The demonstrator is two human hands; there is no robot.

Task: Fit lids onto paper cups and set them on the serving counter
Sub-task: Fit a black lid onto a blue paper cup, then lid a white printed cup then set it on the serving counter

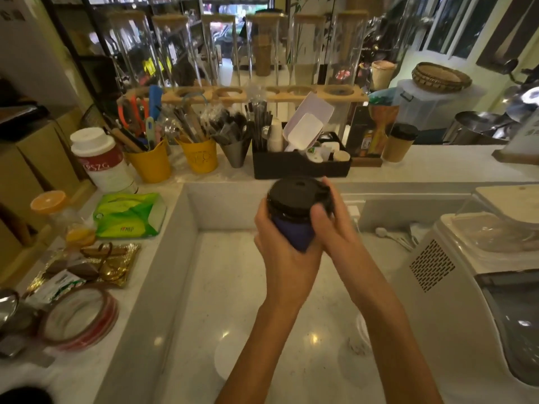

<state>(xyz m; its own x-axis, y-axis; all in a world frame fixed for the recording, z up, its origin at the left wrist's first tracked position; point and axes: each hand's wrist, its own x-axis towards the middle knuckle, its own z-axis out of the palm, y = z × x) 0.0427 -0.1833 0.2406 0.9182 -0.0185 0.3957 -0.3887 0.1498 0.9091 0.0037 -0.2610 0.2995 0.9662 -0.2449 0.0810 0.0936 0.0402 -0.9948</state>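
Note:
I hold a dark blue paper cup point(294, 234) in mid-air above the lower white worktop point(233, 287). A black lid point(294, 195) sits on its top. My left hand point(280, 243) wraps the cup's body from the left. My right hand point(329, 220) grips the lid's rim and the cup's right side, thumb on the front edge. A brown paper cup with a black lid point(398, 142) stands on the raised serving counter point(437, 164) at the back right.
The raised counter carries yellow utensil buckets point(150, 164), a black organiser tray point(300, 167), a white canister point(99, 158) and a green tissue pack point(128, 214). A white machine point(466, 272) stands at the right. Tape rolls point(78, 319) lie at the left.

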